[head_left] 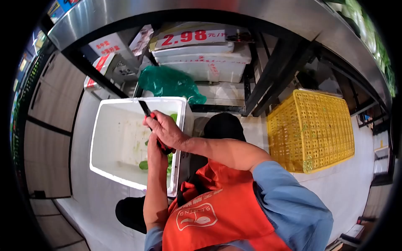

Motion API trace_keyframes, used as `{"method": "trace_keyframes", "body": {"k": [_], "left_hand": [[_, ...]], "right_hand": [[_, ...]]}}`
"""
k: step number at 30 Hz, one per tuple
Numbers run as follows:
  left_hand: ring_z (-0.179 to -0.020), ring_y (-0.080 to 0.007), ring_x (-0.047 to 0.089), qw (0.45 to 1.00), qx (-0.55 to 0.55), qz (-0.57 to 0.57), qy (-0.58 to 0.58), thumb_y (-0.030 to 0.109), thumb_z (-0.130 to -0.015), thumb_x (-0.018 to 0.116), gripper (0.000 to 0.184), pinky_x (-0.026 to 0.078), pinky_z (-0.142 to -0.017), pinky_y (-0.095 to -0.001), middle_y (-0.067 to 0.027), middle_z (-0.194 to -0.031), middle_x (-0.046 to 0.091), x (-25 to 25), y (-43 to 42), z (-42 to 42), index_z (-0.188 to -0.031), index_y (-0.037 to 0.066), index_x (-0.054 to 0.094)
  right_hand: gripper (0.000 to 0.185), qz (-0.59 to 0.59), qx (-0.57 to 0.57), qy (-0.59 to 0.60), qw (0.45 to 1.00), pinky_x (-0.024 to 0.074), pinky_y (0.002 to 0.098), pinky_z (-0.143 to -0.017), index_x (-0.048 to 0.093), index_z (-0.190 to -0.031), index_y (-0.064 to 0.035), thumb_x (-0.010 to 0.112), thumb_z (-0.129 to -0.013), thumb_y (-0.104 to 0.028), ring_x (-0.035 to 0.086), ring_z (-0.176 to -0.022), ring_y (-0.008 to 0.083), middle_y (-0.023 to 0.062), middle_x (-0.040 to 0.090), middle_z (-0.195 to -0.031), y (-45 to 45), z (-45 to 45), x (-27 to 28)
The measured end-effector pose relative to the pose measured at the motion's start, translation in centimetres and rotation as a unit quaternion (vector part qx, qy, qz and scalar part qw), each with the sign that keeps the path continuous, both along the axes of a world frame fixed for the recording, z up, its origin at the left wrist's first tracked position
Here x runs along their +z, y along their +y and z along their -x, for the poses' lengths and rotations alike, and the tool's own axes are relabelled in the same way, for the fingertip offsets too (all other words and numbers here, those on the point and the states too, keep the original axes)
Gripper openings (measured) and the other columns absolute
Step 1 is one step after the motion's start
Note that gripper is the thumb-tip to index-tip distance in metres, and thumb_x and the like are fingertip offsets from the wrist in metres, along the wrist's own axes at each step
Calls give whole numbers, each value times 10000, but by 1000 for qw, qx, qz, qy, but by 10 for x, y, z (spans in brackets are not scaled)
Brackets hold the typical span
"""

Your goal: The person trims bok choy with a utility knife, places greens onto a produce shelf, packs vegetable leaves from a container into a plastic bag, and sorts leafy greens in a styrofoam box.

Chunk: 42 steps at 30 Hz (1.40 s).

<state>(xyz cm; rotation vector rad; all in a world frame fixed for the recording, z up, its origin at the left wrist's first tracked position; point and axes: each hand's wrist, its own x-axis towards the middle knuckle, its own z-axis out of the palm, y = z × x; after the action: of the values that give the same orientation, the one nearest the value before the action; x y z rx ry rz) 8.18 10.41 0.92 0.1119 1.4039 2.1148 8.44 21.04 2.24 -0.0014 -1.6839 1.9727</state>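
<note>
My right hand (168,130) is closed around the upper part of a black-and-red knife-like tool (145,108), whose dark flat end points up and away to the left. Just below, my left hand (155,144) is closed at the tool's lower part, where a black-and-red handle shows beside it; its fingers are partly hidden by the right hand. Both hands are over a white foam box (113,140). Green leaves (143,165) lie inside along the box's right side, partly covered by my arms.
A yellow plastic crate (322,129) stands on its side at the right. A crumpled green plastic bag (167,83) lies beyond the box. White foam boxes (209,67) and a 2.98 price sign (197,39) sit under the metal counter (188,6). Black frame legs (268,79) rise nearby.
</note>
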Motion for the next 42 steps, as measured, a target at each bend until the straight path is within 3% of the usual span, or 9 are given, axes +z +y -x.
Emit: {"method": "trace_keyframes", "body": {"k": [10,13,15,18,22,30,35,37,42], "left_hand": [[-583,-117,535,998,21,41,49,285,-926,505,259,439,-524,-271,-16,-714,565,15,7,-1,-866,54,605],[-595,-131,548,996,-6,38,84,238,-901,521,217,475,-535,-285,-40,-731,572,30,3,-9,-927,35,591],[-614,-137,556,999,-3,-9,47,176,-876,538,184,493,-551,-297,-39,-757,582,29,0,-7,-963,25,597],[-652,-147,573,998,-18,-58,15,74,-834,554,201,515,-580,-315,-38,-797,596,31,-5,-10,-1021,18,606],[-695,-159,597,996,-44,-84,0,-6,-814,559,270,521,-602,-326,-50,-846,617,28,-17,-11,-1080,10,606],[-886,-200,638,996,-66,-64,-17,49,-891,556,319,519,-750,-340,-108,-1011,652,27,-43,-18,-1199,-32,549],[-934,-272,644,987,-151,-50,22,87,-924,536,269,533,-741,-368,-170,-1051,655,26,-56,-29,-1161,-40,555],[-894,-224,641,983,-173,-57,34,108,-932,537,209,532,-720,-341,-157,-1005,657,27,-56,-25,-1084,-27,585],[-847,-158,618,980,-173,-4,98,116,-921,550,189,497,-702,-285,-121,-974,658,36,-50,-39,-1048,-17,594]], "right_hand": [[286,34,75,3,997,420,242,-646,564,-883,-44,465,-1009,-280,486,-687,84,-5,538,-756,12,3,9],[334,45,141,-31,989,462,255,-779,571,-992,-34,436,-1029,-337,555,-836,99,26,588,-902,20,4,3],[310,67,114,-25,991,422,226,-654,574,-913,-47,459,-1008,-319,505,-715,64,-18,559,-790,15,-2,13],[322,101,140,-42,984,434,235,-662,587,-942,-45,470,-1004,-338,522,-735,70,-9,568,-810,16,-10,26],[354,19,179,-89,980,462,247,-814,567,-1047,-43,502,-997,-388,547,-877,77,12,589,-938,23,-18,34],[319,4,266,-102,958,476,255,-794,537,-1108,-48,627,-942,-306,540,-879,70,-9,572,-961,17,-43,39],[319,-158,111,0,981,469,250,-791,519,-1171,-16,595,-965,-248,512,-881,55,2,580,-939,51,-85,90],[291,-237,81,5,968,481,246,-763,518,-1162,-24,585,-969,-232,524,-867,54,0,585,-939,82,-110,127],[230,-104,130,-74,983,483,255,-674,528,-1072,-21,573,-950,-211,548,-759,63,-10,579,-840,106,-155,169]]}}
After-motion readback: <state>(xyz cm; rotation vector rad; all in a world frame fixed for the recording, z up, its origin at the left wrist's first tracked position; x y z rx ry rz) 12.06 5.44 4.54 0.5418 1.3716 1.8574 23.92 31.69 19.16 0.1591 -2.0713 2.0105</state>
